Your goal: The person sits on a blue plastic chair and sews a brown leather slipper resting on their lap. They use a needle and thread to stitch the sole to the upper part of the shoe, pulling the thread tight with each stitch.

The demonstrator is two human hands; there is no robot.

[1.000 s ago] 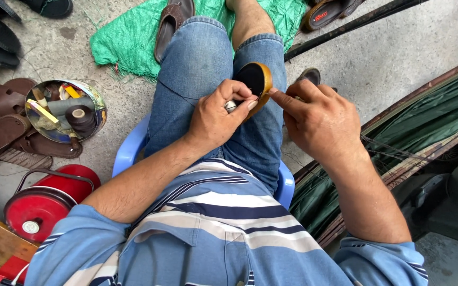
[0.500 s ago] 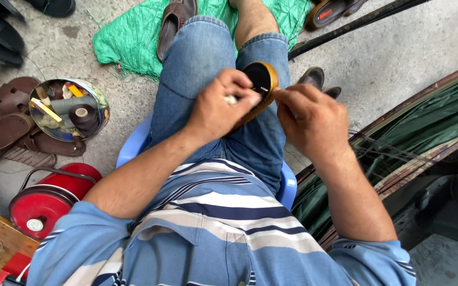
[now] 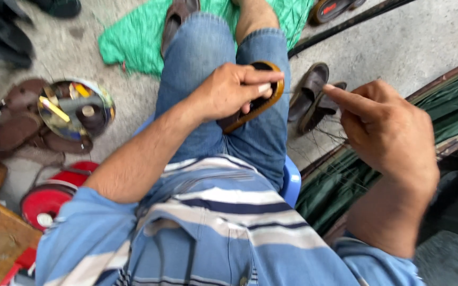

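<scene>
- Stitching: sandal sole (image 3: 263, 103) is clamped in left hand (image 3: 223, 92) at frame centre.
- Thread (image 3: 314, 94) is pinched in right hand (image 3: 388, 132); tension should be kept even.

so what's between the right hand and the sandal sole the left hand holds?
Head view: a thin dark thread seems to run from the right hand toward the sandal sole; behind that gap, a pair of brown shoes on bare concrete.

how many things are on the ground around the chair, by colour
Brown sandals or shoes: 4 - two at left, a pair at right
Green cloth: 1
Red round lids or reels: 2
Round metal tin of small tools: 1
Total: 8, not counting blurred dark shapes at the top edges.
</scene>
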